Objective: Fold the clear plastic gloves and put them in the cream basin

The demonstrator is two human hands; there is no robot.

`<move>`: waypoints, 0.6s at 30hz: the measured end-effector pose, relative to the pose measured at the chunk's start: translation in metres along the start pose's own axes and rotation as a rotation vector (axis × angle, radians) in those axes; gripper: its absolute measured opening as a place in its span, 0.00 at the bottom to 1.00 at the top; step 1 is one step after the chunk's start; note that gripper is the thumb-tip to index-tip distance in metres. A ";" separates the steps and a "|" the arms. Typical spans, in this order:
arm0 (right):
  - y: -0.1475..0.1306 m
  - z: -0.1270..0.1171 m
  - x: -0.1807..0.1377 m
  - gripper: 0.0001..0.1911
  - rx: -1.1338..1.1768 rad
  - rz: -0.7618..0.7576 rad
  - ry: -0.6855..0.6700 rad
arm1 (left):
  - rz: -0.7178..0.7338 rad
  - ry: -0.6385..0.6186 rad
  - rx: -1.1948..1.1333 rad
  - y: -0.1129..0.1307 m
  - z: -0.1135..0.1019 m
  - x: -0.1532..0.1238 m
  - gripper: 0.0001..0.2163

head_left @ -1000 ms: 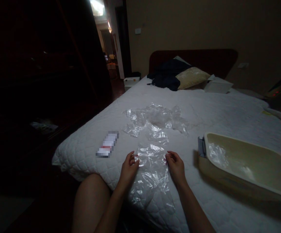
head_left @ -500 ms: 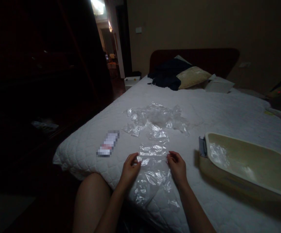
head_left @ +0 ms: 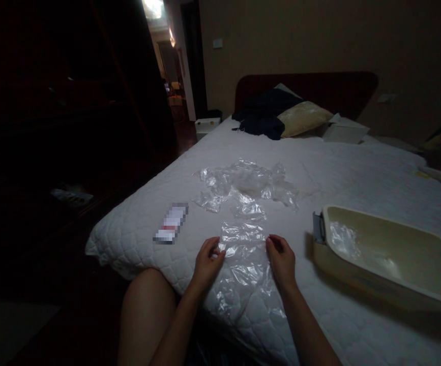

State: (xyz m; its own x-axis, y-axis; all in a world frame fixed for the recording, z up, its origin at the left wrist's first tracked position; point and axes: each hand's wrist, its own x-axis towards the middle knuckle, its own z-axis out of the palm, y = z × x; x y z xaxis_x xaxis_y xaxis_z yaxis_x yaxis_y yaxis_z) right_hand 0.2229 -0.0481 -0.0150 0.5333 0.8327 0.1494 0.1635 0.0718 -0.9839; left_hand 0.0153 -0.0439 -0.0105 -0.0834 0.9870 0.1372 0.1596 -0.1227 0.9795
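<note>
A clear plastic bag [head_left: 245, 272] lies spread on the white quilted bed [head_left: 136, 223], its near end reaching toward the bed's front edge. My left hand [head_left: 208, 259] pinches the bag's left side between thumb and fingers. On the opposite side, my right hand [head_left: 281, 256] grips the right edge at about the same height, fingers curled. A straight fold or band runs across the plastic between both hands. Just beyond it lies a crumpled heap of clear plastic bags [head_left: 246, 183].
Right of my hands stands a cream plastic bin [head_left: 388, 254] with a grey latch and clear plastic inside. A phone-like blurred object [head_left: 170, 223] lies to the left. Dark clothing [head_left: 266, 114], a beige pillow [head_left: 306, 119] and a white box [head_left: 344, 129] are by the headboard [head_left: 307, 81].
Both hands keep their hold on the bag's sides, with only a slight shift of the fingers. The whole view has moved a little.
</note>
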 end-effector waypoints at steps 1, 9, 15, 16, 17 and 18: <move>-0.001 0.000 -0.001 0.14 -0.006 -0.010 0.019 | 0.011 0.000 0.009 0.000 0.000 0.000 0.15; -0.013 -0.015 -0.021 0.09 -0.149 -0.191 0.007 | 0.042 -0.018 0.039 -0.004 0.000 0.000 0.14; -0.012 -0.039 -0.050 0.05 -0.334 -0.396 -0.142 | 0.117 -0.003 0.171 0.001 -0.002 -0.003 0.11; -0.011 -0.041 -0.052 0.05 -0.328 -0.377 -0.158 | 0.143 0.012 0.224 0.005 -0.004 -0.005 0.10; -0.010 -0.042 -0.053 0.05 -0.313 -0.339 -0.161 | 0.178 0.016 0.282 0.011 -0.006 -0.007 0.10; -0.008 -0.042 -0.052 0.06 -0.291 -0.287 -0.145 | 0.222 -0.003 0.336 0.016 -0.009 -0.010 0.09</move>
State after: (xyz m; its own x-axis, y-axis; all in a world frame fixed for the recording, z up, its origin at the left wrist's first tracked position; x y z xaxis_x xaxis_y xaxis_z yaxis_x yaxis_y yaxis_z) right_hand 0.2284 -0.1147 -0.0106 0.3136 0.8715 0.3771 0.5266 0.1708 -0.8328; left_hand 0.0097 -0.0565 0.0054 -0.0076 0.9407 0.3391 0.4859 -0.2929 0.8235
